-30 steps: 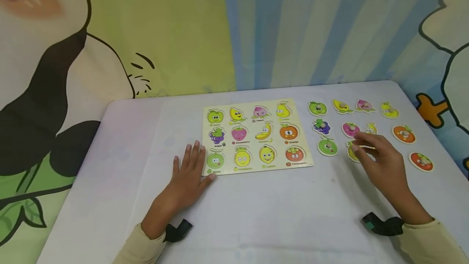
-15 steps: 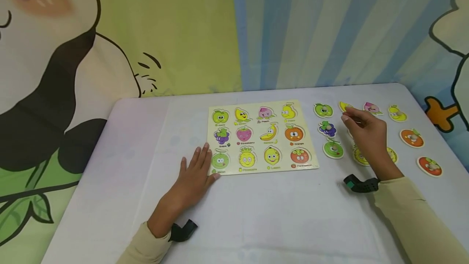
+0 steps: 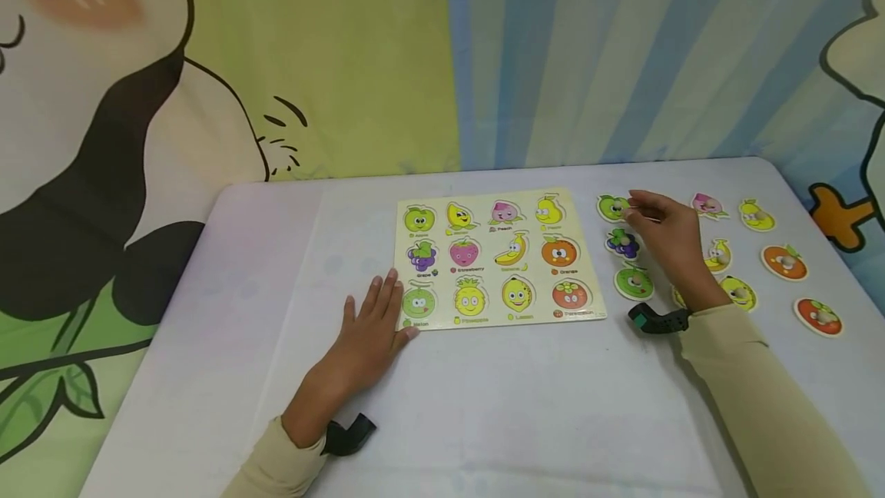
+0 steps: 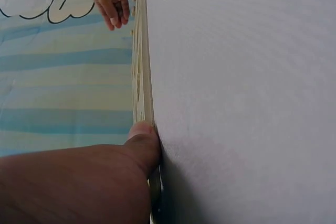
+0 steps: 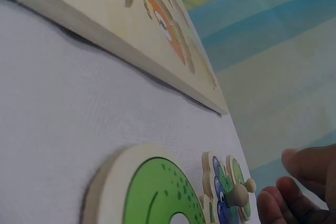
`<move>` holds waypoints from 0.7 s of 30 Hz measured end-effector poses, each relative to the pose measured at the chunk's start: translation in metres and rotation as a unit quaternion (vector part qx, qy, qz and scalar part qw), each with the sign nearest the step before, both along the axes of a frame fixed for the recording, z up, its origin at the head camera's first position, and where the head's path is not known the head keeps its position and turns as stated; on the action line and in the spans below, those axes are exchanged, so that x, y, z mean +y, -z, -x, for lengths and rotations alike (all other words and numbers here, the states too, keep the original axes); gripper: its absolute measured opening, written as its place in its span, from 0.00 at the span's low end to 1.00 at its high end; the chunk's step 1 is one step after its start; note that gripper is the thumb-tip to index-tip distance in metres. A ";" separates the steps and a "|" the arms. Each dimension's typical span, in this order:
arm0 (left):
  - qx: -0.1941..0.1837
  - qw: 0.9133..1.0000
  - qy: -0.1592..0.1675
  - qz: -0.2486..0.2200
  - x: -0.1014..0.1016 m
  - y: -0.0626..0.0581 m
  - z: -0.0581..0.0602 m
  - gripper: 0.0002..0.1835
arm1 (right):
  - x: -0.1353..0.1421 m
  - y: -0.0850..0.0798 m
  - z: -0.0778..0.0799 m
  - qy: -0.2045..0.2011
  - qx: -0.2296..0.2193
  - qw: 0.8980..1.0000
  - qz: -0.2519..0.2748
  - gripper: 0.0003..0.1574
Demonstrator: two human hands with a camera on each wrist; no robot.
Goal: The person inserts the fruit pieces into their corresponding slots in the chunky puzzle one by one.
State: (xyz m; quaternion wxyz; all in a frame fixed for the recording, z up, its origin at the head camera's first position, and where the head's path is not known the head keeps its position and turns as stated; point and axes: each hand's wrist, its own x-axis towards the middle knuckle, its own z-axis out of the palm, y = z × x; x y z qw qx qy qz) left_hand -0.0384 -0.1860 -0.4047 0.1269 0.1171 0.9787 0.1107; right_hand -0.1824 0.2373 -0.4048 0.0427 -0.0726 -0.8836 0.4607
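Holds the right hand [image 3: 667,235] just beside the green apple piece [image 3: 611,208], close to the far edge of the tabletop [image 3: 498,398] and right of the wooden fruit board [image 3: 584,271]. Bends its fingers loosely, with a gap to the thumb, and has the wooden knob [image 5: 251,185] narrowly apart from the fingertips. Rests the left hand [image 3: 369,335], with straight, slightly spread fingers, at the board's left edge, with the thumb at the near corner.

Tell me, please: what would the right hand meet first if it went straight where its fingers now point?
Probably the green apple puzzle piece, which lies directly before the right hand in the head view, though the depth between them is unclear.
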 end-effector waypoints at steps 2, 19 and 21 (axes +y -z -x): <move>-0.001 1.000 -0.001 0.001 0.000 0.000 0.000 0.42 | 0.000 0.002 0.005 -0.006 -0.020 1.000 -0.008 0.29; -0.005 1.000 -0.003 0.004 0.002 0.000 0.001 0.43 | 0.001 0.008 0.027 -0.018 -0.088 0.996 -0.020 0.29; -0.004 1.000 -0.004 0.000 0.001 0.000 0.001 0.43 | -0.002 0.008 0.031 -0.011 -0.090 0.996 -0.022 0.27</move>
